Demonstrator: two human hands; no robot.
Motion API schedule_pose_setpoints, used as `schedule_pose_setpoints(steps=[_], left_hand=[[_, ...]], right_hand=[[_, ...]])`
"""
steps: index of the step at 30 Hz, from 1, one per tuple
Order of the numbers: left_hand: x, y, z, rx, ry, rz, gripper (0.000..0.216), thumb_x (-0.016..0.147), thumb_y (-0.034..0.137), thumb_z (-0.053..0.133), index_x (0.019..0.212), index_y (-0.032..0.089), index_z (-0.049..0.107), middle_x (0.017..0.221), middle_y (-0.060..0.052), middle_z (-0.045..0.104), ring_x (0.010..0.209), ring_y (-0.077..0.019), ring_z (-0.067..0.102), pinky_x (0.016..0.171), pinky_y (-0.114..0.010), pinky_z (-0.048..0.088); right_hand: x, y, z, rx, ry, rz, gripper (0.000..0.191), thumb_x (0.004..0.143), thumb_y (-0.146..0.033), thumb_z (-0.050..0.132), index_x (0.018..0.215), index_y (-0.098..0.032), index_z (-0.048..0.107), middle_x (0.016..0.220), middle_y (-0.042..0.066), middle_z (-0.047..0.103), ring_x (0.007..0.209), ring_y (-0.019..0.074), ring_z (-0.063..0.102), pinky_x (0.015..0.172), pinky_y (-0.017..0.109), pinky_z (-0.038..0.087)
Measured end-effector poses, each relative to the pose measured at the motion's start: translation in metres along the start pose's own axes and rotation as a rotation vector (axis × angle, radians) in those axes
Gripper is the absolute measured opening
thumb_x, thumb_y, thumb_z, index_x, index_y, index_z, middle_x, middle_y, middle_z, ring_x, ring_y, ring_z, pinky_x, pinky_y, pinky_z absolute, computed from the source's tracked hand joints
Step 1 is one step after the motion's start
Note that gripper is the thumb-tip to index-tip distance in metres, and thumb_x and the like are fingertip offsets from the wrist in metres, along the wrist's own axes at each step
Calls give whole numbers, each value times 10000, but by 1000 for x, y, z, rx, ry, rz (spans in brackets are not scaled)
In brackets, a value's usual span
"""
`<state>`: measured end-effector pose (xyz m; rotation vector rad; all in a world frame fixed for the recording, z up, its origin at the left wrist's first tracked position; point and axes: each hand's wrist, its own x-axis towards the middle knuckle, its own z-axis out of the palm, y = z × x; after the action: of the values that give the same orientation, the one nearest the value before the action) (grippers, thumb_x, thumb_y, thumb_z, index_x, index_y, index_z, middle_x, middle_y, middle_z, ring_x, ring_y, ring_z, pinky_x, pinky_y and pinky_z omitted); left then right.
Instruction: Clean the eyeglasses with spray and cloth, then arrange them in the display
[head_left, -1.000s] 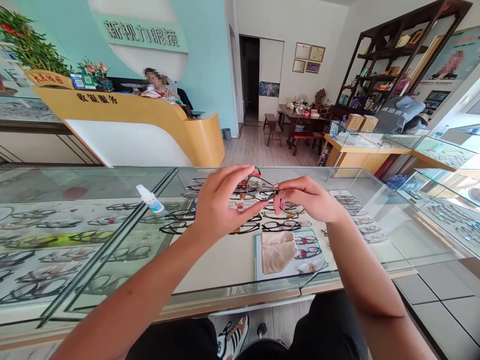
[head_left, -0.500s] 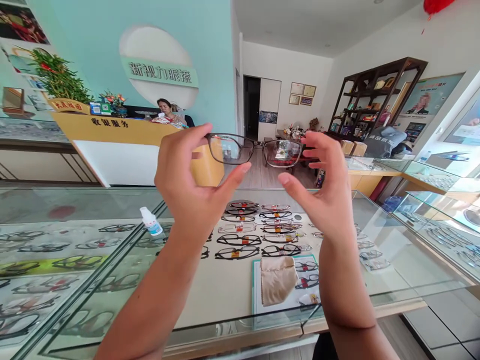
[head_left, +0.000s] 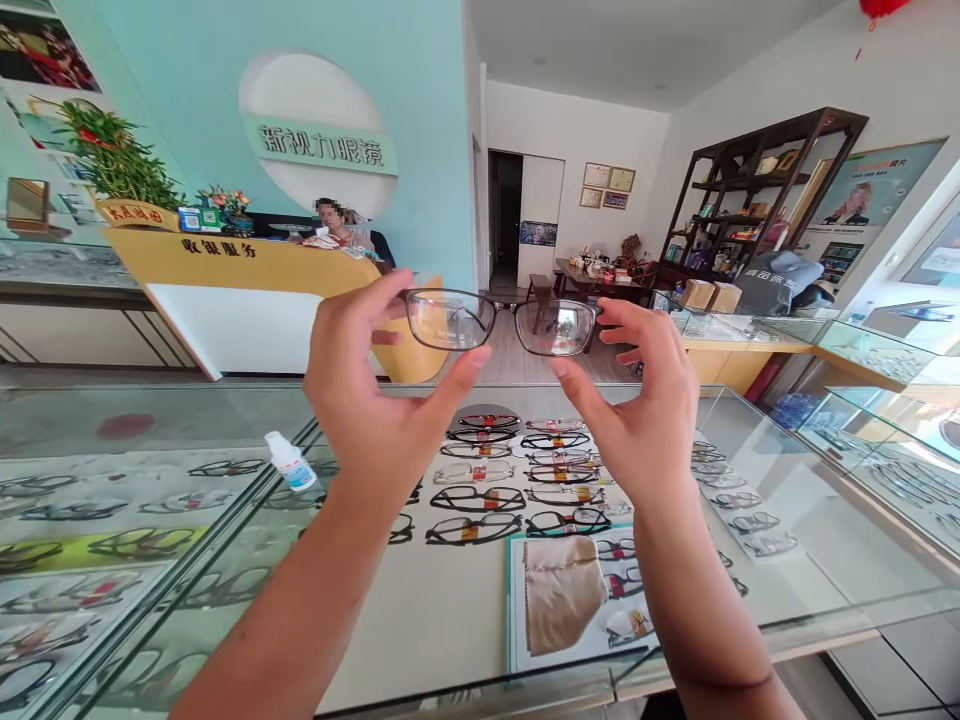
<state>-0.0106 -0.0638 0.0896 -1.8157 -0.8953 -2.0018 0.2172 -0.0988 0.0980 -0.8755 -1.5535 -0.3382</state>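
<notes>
A pair of dark-rimmed eyeglasses (head_left: 504, 307) is held up level in front of me, over the far edge of the glass counter. My left hand (head_left: 379, 385) grips the left end of the frame with the fingers, its thumb just below the left lens. On the other side, my right hand (head_left: 641, 390) has its fingertips at the right end, the thumb under the right lens. Below, a beige cleaning cloth (head_left: 562, 595) lies on the counter. A small white spray bottle (head_left: 291, 462) stands tilted in view, left of my left forearm.
The glass display counter (head_left: 442, 625) shows rows of eyeglasses (head_left: 476, 498) beneath its top. Beyond it are a yellow-and-white reception desk (head_left: 247, 330) with a seated person (head_left: 341, 232), a dark wooden shelf (head_left: 757, 190) and further glass cases (head_left: 877, 345) at right.
Both hands have lowered the eyeglasses slightly and shifted them a little left. The view has tipped up a little, so the counter, cloth and bottle sit lower.
</notes>
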Motion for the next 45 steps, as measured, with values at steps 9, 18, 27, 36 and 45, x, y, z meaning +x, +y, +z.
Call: schedule_pose_setpoints(steps=[9,18,27,36,45], left_hand=[[-9,-14,15,0,49,37,749,920,626,837,1532,280,576,1450,-104,709,1240,-293,760,922,-460,610],[-10,-9,19,-5,55,109,752,910,530,900,1522,239,576,1440,-128,714,1240,-288,729,913,-452,581],[-13,-4,22,116,107,160,780,930,743,798,1487,242,579,1364,-124,693,1269,-309,709,911,-476,591],[-14,-4,23,116,127,216,721,922,649,866,1454,230,620,1260,-102,685,1158,-280,680,890,-449,580],[-14,-3,22,104,99,221,746,891,551,932,1486,234,612,1298,-113,674,979,-210,636,823,-400,557]], right_hand=[[-2,-1,-1,-56,-35,22,486,1045,-526,740,1476,-356,597,1383,124,701,1175,337,731,961,549,660],[-2,3,0,-99,-59,27,477,1042,-448,755,1476,-331,598,1347,106,743,1081,305,748,900,534,665],[-1,9,1,-62,-125,105,521,1018,-502,779,1480,-324,617,1395,97,744,1100,304,768,939,545,660],[2,9,-1,-77,-143,103,488,1005,-562,786,1402,-298,680,1317,97,804,1002,277,781,882,504,671],[2,7,1,-96,-152,153,513,990,-603,787,1379,-286,679,1288,105,800,1007,290,773,892,519,653]])
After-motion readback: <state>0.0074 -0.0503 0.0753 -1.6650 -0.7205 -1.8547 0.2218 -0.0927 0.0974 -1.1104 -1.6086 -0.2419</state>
